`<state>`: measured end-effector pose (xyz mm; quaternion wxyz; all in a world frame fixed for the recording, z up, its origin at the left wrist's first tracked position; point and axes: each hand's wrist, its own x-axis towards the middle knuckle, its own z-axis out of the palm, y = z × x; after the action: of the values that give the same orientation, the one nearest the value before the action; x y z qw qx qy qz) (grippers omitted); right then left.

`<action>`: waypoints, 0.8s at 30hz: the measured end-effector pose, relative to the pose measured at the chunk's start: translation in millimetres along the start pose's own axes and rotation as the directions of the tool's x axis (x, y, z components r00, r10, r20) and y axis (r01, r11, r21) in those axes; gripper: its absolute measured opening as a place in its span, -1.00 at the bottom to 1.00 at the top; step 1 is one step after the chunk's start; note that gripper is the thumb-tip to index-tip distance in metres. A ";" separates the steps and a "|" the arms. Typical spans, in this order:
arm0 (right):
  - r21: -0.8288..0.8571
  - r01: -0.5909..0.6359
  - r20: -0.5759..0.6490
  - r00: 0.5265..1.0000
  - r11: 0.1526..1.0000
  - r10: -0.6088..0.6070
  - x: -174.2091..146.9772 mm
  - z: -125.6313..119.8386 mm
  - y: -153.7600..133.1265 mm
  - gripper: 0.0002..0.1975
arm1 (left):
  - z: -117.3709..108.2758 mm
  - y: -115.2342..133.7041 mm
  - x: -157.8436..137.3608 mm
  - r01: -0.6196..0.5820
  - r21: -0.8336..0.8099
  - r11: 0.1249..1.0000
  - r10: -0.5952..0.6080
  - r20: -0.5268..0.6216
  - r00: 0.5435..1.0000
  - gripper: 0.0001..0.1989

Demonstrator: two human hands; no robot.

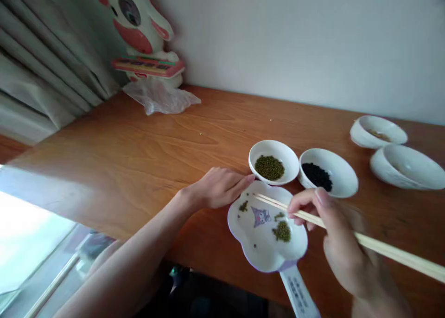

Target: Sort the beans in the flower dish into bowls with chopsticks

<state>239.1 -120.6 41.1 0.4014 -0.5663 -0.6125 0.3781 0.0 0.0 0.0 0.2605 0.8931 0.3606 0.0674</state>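
Note:
My right hand (339,230) is closed around a pair of pale wooden chopsticks (389,251), their tips close together over the upper part of a flower-shaped dish (262,253). This white dish has a purple rim, a cartoon figure and a handle toward me. Small green beans (282,232) lie in it, mostly in a clump at right, with a few at left. My left hand (220,188) lies beside the dish's upper left edge, fingers stretched out, fingertips at a white bowl (292,168) of green beans. Whether it presses on the bowl or dish, I cannot tell.
A white bowl (342,172) of black beans stands right of the green-bean bowl. Two more white bowls, one farther back (359,135) and one nearer (385,169), stand at far right. A cow toy (139,40) and clear plastic bag (163,98) sit at back left, near a curtain (45,63).

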 end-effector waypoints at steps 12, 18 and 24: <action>-0.006 -0.081 -0.043 0.996 0.997 0.081 4.0 10.7 8.3 -0.22 | -15.0 -10.6 -0.4 0.095 -0.362 0.927 -0.011 0.228 0.974 -0.29; 0.030 -0.090 -0.021 0.996 0.996 0.090 7.6 15.5 16.0 -0.17 | -13.0 -21.4 1.7 0.048 -0.424 0.904 0.072 0.263 0.962 -0.33; 0.064 -0.080 -0.064 0.994 0.995 0.084 9.5 21.2 18.2 -0.18 | -16.5 -21.1 4.8 0.061 -0.451 0.890 0.086 0.299 0.950 -0.37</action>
<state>226.4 -109.9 16.7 0.4229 -0.5906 -0.5632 0.3938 -14.4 22.9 2.9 0.5154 0.8087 0.2835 0.0103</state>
